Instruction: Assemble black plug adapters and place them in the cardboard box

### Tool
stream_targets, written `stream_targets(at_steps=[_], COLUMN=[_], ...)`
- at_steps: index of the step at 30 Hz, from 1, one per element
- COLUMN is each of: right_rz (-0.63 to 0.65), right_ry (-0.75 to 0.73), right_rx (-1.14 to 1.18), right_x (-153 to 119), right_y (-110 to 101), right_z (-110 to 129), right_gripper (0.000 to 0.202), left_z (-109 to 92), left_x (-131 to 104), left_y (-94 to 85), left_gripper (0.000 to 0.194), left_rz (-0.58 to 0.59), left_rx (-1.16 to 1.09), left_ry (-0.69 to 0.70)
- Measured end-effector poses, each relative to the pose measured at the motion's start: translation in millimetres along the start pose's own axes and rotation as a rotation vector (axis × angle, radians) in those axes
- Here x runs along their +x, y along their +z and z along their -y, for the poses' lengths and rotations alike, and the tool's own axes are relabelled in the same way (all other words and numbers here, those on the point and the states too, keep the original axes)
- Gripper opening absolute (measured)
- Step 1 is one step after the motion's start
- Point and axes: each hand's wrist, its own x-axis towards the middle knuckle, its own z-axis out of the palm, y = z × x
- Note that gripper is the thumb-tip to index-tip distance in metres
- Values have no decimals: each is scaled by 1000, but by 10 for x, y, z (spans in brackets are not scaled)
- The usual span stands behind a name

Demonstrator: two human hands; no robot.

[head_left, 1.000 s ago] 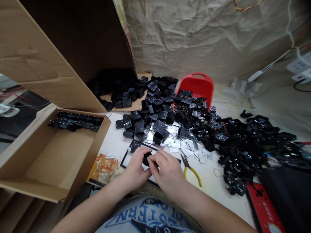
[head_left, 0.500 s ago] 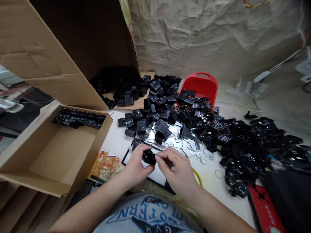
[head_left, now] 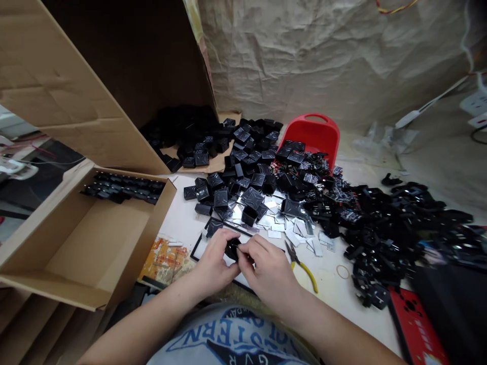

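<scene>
Low over the middle of the table, my left hand [head_left: 216, 259] is closed around a small black plastic housing [head_left: 232, 248]. My right hand [head_left: 262, 261] pinches at the near right side of that housing, thumb and fingers together; whatever lies between its fingertips is too small and covered to name. Beneath both hands lies a white board with a black frame [head_left: 196, 249], partly hidden by them. Just beyond are loose black housings [head_left: 252, 197] and flat silvery plates [head_left: 274, 234]. Pliers with yellow handles [head_left: 307, 276] lie right of my right hand.
An open cardboard box [head_left: 95, 238] at left holds rows of black parts [head_left: 122, 186]. A red scoop-like tray [head_left: 314, 133] stands behind small circuit boards [head_left: 335, 190]. Black parts [head_left: 411, 213] are heaped at right, near a red box [head_left: 416, 324]. A rubber band [head_left: 342, 272] lies on the table.
My right hand has shifted slightly left and closer against the housing, which my left hand still holds. The pliers, mostly covered before, now show fully.
</scene>
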Motion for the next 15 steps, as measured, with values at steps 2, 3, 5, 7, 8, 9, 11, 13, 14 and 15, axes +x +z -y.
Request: stream_targets(at_steps=[2,3,5,7,8,9,11,13,14,15], right_rz=[21,32,54,73,80,89,94,78,69,64], right_ry=[19,31,52,67,77,92,141,217,269,335], right_rx=[-40,-61,-85,-77,-59,-28,69,192,252,311], right_x=[9,13,18,24,28,34,46,53,53,52], right_y=[19,32,59,75,76,72,52,29,21,17], right_z=[5,5,1,-4,-4,-3,0,0,-5,-13], right_gripper=[17,17,16,16,17,17,17,16,15,13], left_z=[7,11,21,33,40,48,61,64,61,55], left_x=[-8,-12,-22,-31,-36,-40,-46,-48,-46,-43], left_y=[1,2,5,9,11,13,16,14,9,3], left_gripper=[44,45,47,49,50,50,50,50,51,52], left_rz=[5,7,12,23,30,36,37,29,23,20], left_rx=[-3,-6,-7,-5,-7,-11,-22,-25,-25,-23], left_ry=[21,26,29,27,20,13,0,4,9,11])
